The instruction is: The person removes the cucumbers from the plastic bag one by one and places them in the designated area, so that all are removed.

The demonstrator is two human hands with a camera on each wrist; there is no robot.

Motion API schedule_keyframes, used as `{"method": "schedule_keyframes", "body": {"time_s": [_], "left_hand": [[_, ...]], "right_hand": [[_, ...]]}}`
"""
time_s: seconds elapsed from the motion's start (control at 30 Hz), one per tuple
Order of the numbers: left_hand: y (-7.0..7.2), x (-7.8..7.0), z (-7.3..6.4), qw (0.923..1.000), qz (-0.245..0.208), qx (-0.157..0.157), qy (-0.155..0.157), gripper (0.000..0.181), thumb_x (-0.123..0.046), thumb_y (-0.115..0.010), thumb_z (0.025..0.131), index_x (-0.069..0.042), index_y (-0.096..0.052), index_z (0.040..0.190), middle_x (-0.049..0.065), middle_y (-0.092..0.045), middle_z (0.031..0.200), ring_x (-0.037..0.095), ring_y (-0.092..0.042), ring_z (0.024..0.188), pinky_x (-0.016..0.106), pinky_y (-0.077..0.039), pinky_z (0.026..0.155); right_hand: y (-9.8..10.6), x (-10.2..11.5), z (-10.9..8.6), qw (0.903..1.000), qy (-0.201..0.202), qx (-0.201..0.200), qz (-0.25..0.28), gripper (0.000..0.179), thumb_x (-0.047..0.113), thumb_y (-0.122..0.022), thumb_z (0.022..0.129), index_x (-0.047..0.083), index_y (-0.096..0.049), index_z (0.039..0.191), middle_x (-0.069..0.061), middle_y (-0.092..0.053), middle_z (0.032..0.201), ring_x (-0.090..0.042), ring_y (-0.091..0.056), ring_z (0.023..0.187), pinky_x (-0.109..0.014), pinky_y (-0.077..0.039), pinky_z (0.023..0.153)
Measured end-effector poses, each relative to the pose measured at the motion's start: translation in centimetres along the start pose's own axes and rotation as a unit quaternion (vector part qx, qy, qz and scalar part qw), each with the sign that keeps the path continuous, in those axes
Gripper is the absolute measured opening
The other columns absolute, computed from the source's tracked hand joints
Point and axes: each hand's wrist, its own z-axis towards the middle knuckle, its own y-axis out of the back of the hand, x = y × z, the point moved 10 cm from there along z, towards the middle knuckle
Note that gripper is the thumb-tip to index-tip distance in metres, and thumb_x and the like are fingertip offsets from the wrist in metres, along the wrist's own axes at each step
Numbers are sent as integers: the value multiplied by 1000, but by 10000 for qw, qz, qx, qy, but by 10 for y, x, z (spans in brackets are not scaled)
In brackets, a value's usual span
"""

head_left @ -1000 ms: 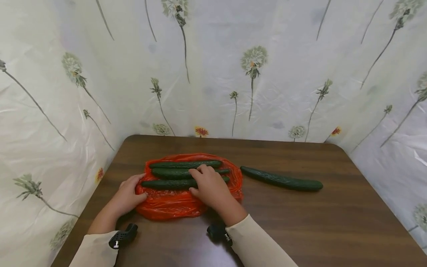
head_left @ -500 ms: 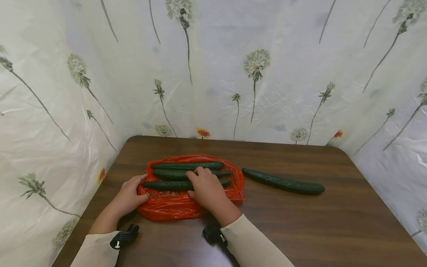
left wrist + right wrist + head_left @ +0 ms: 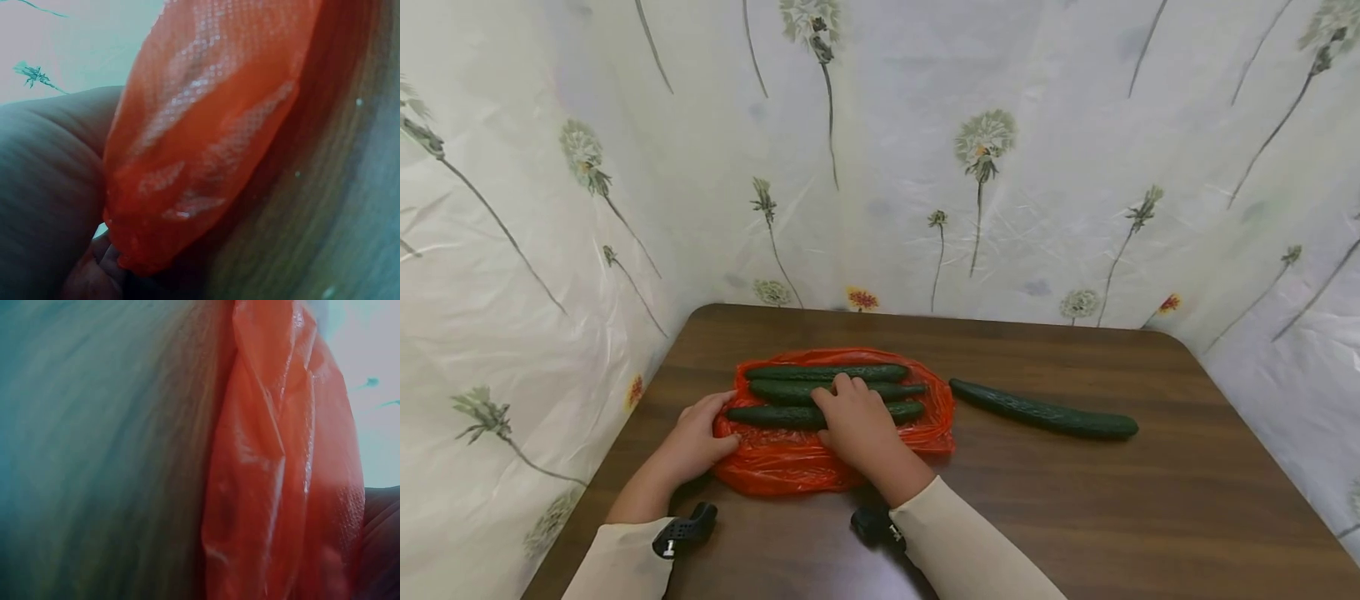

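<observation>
Three dark green cucumbers lie side by side on an opened red plastic bag [image 3: 790, 475] on the table. In the head view these are the back cucumber [image 3: 827, 372], the middle cucumber [image 3: 782, 392] and the front cucumber [image 3: 775, 417]. My left hand [image 3: 700, 437] holds the bag's left edge, its thumb toward me. Over the front cucumber lies my right hand [image 3: 859, 423], thumb on the near side and fingers curled across it, reaching the middle one. Its fingertips are partly hidden. Both wrist views show mostly red bag film, close and blurred.
A single loose cucumber [image 3: 1045, 410] lies on the brown wooden table [image 3: 1075, 517], right of the bag. Behind and beside the table hangs a pale sheet [image 3: 880, 150] printed with dandelions. Black wrist cameras sit under both forearms, near the tabletop.
My right hand has slid a little left along the front cucumber, which stays in place on the bag. The left hand keeps its hold. The head view has shifted slightly.
</observation>
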Motion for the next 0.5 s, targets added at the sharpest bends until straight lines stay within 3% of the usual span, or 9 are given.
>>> {"method": "schedule_keyframes", "body": {"time_s": [0.5], "left_hand": [[-1,2,2,10000,-27,-35,0,73,-19,-72,91,0,-44,156,25,-42,160,53,-34,141,71,-32,115]], "right_hand": [[-8,7,6,9999,16,43,-145,47,37,-76,95,31,-64,140,-4,-59,123,-23,-50,96,-44,-51,79]]}}
